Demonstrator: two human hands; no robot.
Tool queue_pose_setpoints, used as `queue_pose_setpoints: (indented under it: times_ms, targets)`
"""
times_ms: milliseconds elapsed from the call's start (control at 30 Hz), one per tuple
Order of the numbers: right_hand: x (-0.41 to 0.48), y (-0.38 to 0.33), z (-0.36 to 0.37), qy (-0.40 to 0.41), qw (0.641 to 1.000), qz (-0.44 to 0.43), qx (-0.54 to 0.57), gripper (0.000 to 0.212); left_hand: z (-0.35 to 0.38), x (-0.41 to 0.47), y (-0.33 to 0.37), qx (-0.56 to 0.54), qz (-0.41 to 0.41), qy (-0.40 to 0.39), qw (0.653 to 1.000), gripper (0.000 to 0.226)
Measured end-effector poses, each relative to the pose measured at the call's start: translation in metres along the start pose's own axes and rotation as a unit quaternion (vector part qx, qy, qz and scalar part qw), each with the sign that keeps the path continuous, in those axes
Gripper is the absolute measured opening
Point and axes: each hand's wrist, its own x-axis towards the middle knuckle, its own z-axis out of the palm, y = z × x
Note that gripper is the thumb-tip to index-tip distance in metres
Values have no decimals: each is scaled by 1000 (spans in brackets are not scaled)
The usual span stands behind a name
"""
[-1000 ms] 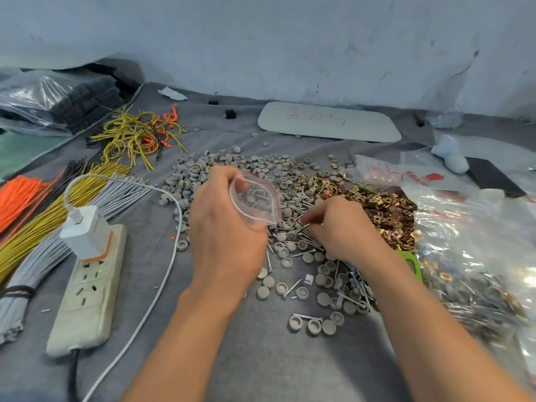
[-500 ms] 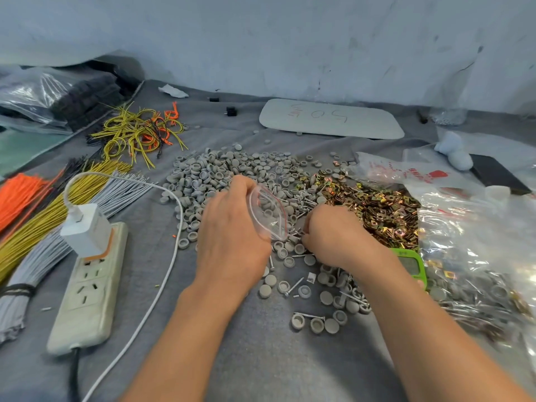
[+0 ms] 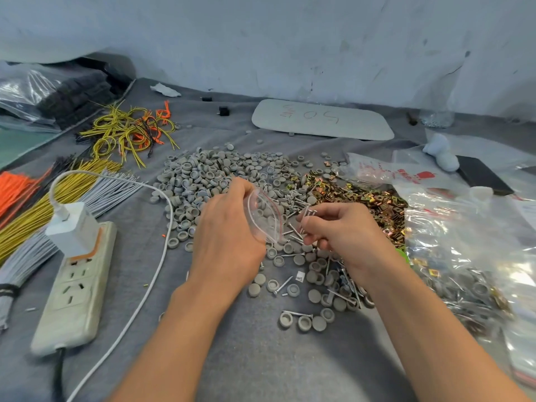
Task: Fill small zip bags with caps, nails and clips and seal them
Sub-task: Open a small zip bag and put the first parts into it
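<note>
Back wall (image 3: 290, 39) is pale bluish-white, pretty scuffed and marked, with a crack over on the right. Worktop (image 3: 185, 369) has a grey cloth (image 3: 261, 358) spread over it. Light's soft and even.

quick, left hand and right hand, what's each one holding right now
Left hand: grips the small zip bag, mouth toward the other hand.
Right hand: pinches a few nails.

We are making out handwritten marks like "50", upside down, on the white board (image 3: 322, 120); the bag (image 3: 374, 172) is showing red print too blurred to read.
</note>
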Motion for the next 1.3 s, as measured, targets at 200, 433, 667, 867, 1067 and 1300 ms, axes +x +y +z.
queue_pose_setpoints:
  times_ms: [200,433,667,867,1067,1300]
  targets:
    - [-8,-3,-8,-57,989,17,137,9,3,-1,5,-3,8,-18,1000,45]
    - [-17,-9,-12,-44,986,-11,159,5,5,-4,9,-13,17,-40,999,51]
    - [-25,-30,6,2,996,-93,-3,9,9,-5,16,-57,38,-66,995,52]
    - [-21,-37,22,13,986,-97,-132,11,6,-6,15,-89,36,-64,993,53]
    - [-21,-42,24,-46,982,-111,-146,12,0,-2,9,-107,25,-61,992,50]
    - [-22,-47,18,-71,981,-150,-104,29,-8,-2,6,-182,-1,-37,983,43]
